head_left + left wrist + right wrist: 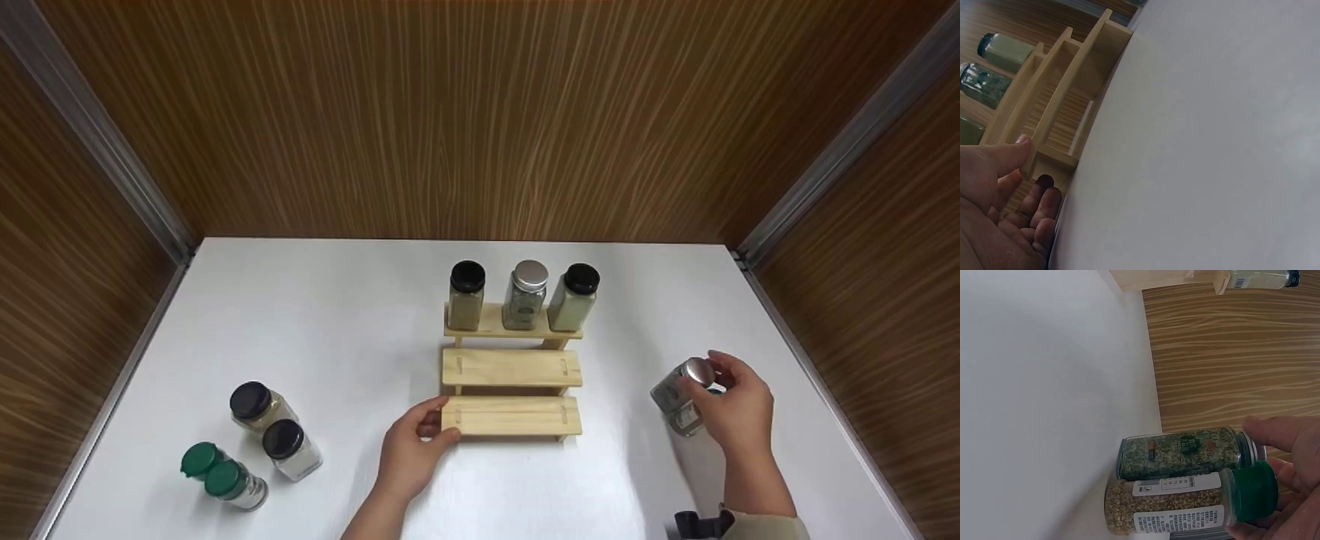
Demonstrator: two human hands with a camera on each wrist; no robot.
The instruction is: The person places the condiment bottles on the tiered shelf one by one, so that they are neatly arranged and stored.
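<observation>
A three-tier wooden spice rack (512,367) stands mid-table, and my left hand (411,450) grips the left end of its lowest step. In the left wrist view the thumb lies on that step (1053,109), with the other fingers curled by its end. To the right, my right hand (739,409) pinches the silver cap of a glass spice jar (670,390) filled with green flakes (1179,453). Close against it is a green-capped spice jar (1179,503) with brown grains, mostly hidden from the head camera.
On the top step stand a black-capped jar (466,304), a silver-capped jar (525,300) and another black-capped jar (573,304). At left are two black-capped jars (262,409) (294,451) and two green-capped jars (201,459) (238,486). Wood-grain walls (480,120) surround the white table.
</observation>
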